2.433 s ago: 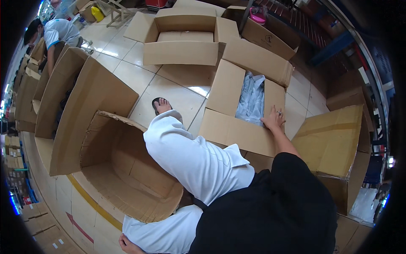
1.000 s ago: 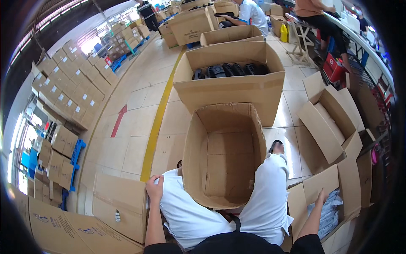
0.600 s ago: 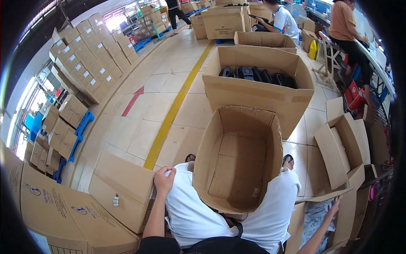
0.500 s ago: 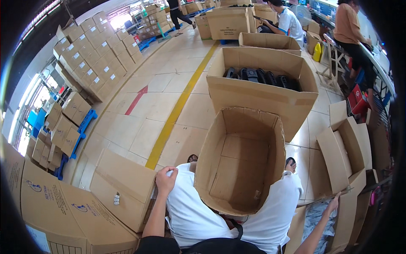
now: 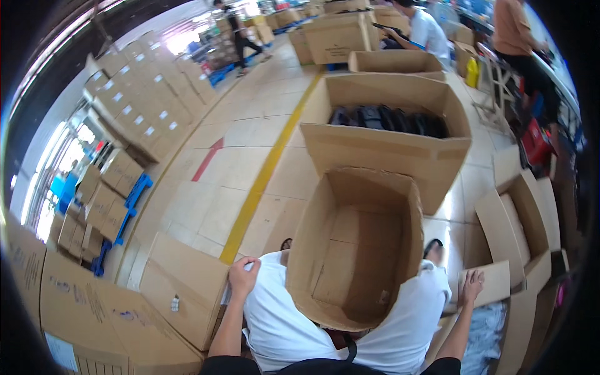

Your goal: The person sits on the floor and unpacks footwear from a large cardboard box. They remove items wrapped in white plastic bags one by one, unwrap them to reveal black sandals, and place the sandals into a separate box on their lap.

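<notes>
An empty-looking open cardboard box (image 5: 359,240) rests between my knees, its mouth toward me. By my left thigh my left hand (image 5: 244,278) is closed with fingers curled, next to the edge of a brown cardboard flap (image 5: 187,269); whether anything is in it is hidden. At lower right my right hand (image 5: 472,287) grips a cardboard box flap (image 5: 495,284), fingers over its surface. Below that flap, grey plastic-wrapped contents (image 5: 486,331) show inside the open carton.
A larger carton (image 5: 387,147) holding several black items (image 5: 390,119) stands ahead. More open boxes (image 5: 515,219) crowd the right. Stacked cartons (image 5: 134,103) and blue pallets (image 5: 133,197) line the left. A yellow floor line (image 5: 259,181) runs forward. Other people (image 5: 428,31) are farther off.
My right hand has moved left and slightly up from the right-hand carton edge to a flap, which now lies over part of the carton. My left hand stays nearly in place.
</notes>
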`<state>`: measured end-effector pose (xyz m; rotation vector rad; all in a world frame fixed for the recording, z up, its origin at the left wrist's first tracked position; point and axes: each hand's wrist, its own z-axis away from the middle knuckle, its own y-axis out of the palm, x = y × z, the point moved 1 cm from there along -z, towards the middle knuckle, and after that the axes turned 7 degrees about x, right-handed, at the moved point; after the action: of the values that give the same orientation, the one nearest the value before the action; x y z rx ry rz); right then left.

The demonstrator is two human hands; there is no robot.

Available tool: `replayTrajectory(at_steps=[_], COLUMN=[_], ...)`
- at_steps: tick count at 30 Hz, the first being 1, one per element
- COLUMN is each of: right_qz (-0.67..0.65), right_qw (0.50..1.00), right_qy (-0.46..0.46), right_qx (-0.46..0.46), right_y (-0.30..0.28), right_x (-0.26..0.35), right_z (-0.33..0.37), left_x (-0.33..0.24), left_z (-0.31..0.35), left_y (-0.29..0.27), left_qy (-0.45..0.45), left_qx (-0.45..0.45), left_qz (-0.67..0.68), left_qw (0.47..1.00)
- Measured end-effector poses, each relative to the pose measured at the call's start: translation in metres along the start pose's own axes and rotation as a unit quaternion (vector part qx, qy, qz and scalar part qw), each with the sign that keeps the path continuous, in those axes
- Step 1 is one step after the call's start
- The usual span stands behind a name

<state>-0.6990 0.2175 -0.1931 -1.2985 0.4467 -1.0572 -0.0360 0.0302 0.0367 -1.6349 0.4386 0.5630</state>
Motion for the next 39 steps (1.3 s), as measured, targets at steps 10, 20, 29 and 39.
replayTrajectory(at_steps=[10, 20, 29, 39], right_qz=[-0.053, -0.174, -0.190, -0.190], right_qw=[0.901, 0.737, 0.766, 0.743], right_qy=[0.374, 0.648, 0.612, 0.642], right_qx=[-0.213, -0.080, -0.053, 0.004], right_y=[0.001, -0.001, -0.012, -0.018], right_x=[-0.231, -0.242, -0.282, -0.300], right_z=[0.199, 0.252, 0.240, 0.240], left_x=[0.041, 0.045, 0.041, 0.047], left_z=[0.002, -0.009, -0.011, -0.014], left_y=[-0.002, 0.011, 0.011, 0.006], left_qy=[-0.011, 0.011, 0.022, 0.007], left_qx=[0.087, 0.094, 0.102, 0.099], left_qz=[0.020, -0.012, -0.021, -0.037], left_qw=[0.996, 0.995, 0.994, 0.994])
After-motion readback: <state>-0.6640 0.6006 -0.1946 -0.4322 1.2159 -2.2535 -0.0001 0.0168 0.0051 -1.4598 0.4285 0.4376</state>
